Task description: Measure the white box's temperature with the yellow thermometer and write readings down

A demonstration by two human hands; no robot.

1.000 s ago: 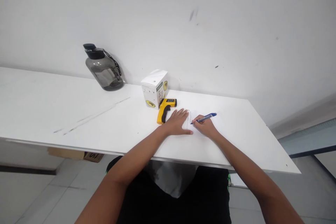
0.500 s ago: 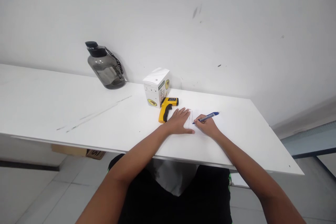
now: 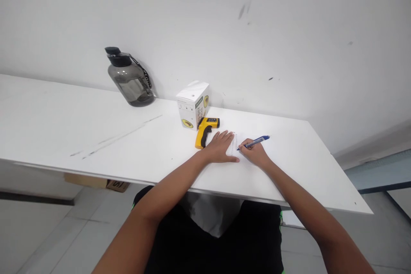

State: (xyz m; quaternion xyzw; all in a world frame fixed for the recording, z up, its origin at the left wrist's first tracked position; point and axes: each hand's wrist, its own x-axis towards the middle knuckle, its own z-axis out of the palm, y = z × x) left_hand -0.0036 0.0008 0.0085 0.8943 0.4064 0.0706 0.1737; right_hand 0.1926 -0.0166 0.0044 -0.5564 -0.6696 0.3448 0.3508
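A blue pen (image 3: 258,141) is pinched in my right hand (image 3: 253,153), its tip down on a small white spiral notepad (image 3: 234,142). My left hand (image 3: 220,149) lies flat over the left part of the notepad, fingers stretched and thumb apart, hiding much of it. Faint marks show on the page, too small to read. Close beyond my left hand lies a yellow and black infrared thermometer (image 3: 203,130), against the foot of a white box (image 3: 190,107) with avocado pictures.
A grey translucent water jug (image 3: 132,83) with a black lid stands at the wall on the left. The white table (image 3: 112,132) carries dark streaks. Its right edge slants toward me. Below its front edge, a cardboard box (image 3: 86,180) shows on the left.
The whole view has shifted very slightly. My right hand still holds the pen at the page, and my left hand stays flat on the notepad.
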